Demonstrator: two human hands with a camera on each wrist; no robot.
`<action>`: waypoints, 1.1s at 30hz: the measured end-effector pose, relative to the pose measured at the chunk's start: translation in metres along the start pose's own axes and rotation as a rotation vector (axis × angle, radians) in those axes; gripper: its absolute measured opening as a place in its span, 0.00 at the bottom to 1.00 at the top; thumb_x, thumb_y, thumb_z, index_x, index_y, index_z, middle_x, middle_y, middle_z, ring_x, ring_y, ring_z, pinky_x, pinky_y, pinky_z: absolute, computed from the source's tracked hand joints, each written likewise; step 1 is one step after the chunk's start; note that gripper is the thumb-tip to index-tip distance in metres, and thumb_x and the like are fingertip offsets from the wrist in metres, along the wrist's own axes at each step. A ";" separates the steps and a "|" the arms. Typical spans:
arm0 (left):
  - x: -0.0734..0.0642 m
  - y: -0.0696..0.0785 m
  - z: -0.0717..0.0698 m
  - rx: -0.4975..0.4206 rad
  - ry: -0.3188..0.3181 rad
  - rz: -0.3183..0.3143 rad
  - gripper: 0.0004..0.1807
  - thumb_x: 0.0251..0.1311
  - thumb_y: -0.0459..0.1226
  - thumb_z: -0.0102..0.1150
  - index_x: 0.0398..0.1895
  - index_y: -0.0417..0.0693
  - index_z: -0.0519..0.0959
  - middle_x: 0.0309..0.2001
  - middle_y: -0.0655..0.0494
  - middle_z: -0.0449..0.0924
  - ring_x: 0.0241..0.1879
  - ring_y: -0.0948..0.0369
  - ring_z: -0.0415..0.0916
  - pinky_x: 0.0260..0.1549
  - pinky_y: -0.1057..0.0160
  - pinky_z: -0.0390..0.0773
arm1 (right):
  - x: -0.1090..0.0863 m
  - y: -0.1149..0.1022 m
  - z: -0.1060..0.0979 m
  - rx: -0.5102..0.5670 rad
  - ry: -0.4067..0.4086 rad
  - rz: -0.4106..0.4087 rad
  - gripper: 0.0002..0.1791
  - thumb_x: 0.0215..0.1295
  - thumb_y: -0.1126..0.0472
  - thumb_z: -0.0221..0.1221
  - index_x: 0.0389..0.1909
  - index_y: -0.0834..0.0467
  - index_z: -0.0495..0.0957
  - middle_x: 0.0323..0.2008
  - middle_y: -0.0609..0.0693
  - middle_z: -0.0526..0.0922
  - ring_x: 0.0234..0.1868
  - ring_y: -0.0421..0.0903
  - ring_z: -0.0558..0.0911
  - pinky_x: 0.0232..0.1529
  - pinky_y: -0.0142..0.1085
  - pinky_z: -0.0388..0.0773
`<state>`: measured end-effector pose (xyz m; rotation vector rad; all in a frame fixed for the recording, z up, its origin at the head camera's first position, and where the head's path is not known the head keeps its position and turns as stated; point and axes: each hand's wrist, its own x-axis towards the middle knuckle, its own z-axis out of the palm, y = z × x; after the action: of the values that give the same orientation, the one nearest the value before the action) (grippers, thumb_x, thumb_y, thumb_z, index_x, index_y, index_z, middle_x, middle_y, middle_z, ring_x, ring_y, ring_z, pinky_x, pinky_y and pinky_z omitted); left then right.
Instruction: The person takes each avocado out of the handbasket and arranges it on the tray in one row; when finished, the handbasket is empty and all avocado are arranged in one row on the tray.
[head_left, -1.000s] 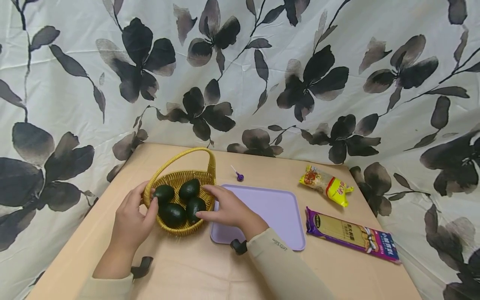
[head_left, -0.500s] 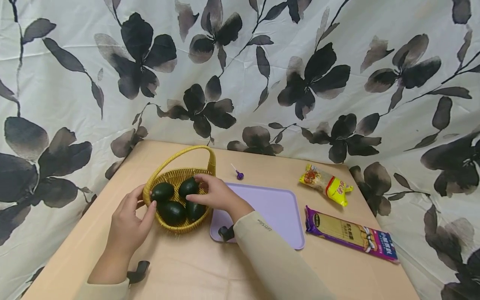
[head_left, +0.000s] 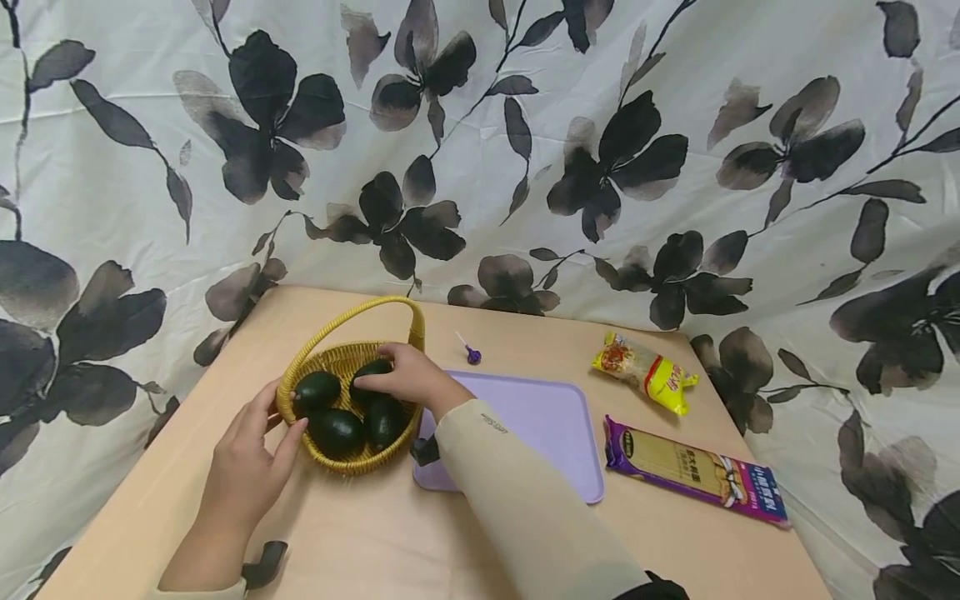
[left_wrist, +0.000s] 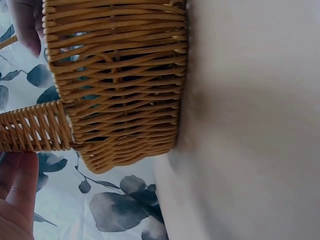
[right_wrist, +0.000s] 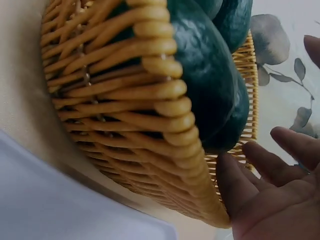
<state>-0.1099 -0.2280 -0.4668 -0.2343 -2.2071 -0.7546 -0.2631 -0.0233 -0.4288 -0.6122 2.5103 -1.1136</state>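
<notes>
A yellow wicker basket [head_left: 352, 468] with a tall handle holds several dark green avocados [head_left: 337, 433]. My left hand [head_left: 246, 467] is at the basket's left side. Its straight fingers [left_wrist: 22, 180] touch the outer edge of the handle's base in the left wrist view, while the thumb stands apart. Over the basket's right rim reaches my right hand [head_left: 412, 379], around the back right avocado [head_left: 366, 377]. In the right wrist view its extended fingers [right_wrist: 260, 162] are at the end of an avocado [right_wrist: 232, 125]; the thumb stays spread away. Part of the back avocado is hidden by the hand.
Right of the basket lies a lilac tray [head_left: 540, 417], under my right forearm. Behind it is a small purple lollipop [head_left: 472, 356]. A yellow snack bag [head_left: 645, 372] and a purple noodle packet [head_left: 693, 471] lie at the right. A floral curtain [head_left: 480, 167] hangs behind the table.
My right hand has moved left and farther back, from the right rim to the back right avocado. My left hand stays beside the handle. The basket and avocados look unmoved on the table.
</notes>
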 end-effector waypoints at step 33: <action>-0.005 -0.017 0.003 -0.039 -0.025 -0.040 0.45 0.50 0.23 0.74 0.74 0.37 0.66 0.55 0.41 0.78 0.52 0.53 0.80 0.60 0.87 0.71 | 0.048 -0.015 0.031 0.011 0.033 0.223 0.26 0.55 0.52 0.76 0.50 0.58 0.78 0.40 0.48 0.81 0.44 0.46 0.83 0.50 0.42 0.88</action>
<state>-0.1149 -0.2398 -0.4790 -0.2204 -2.2278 -0.8217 -0.2867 -0.0759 -0.4429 -0.3034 2.5234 -1.0615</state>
